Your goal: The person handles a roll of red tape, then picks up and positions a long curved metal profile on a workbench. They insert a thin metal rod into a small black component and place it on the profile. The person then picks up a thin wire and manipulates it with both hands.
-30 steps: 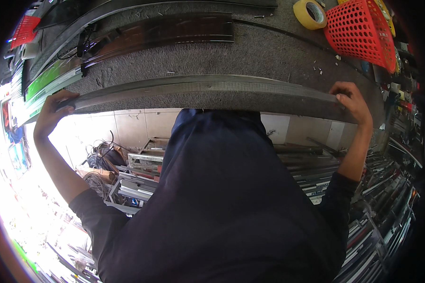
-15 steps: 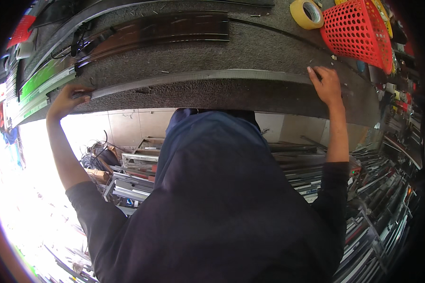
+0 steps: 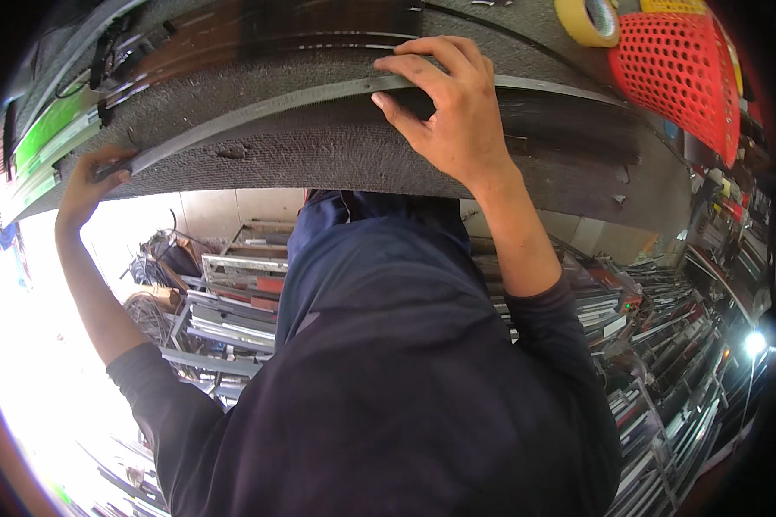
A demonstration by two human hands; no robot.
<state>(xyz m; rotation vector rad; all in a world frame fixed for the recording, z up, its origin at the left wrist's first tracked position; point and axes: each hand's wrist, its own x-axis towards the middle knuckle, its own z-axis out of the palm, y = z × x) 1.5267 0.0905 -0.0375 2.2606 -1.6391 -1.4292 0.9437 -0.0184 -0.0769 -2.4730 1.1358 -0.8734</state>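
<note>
Strip [image 3: 310, 97], grey, crosses the upper frame; I observe left hand [image 3: 88, 188] pinching its left end, right hand [image 3: 464, 112] spread mid-length.

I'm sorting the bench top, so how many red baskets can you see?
1. The red basket is at the upper right, to the right of the right hand and beside the yellow tape roll. More could be hidden or outside the picture.

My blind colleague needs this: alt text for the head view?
A person's left hand holds one end of a long gray strip along a dark bench; the open right hand arches over it. A red basket and yellow tape sit upper right.
</note>
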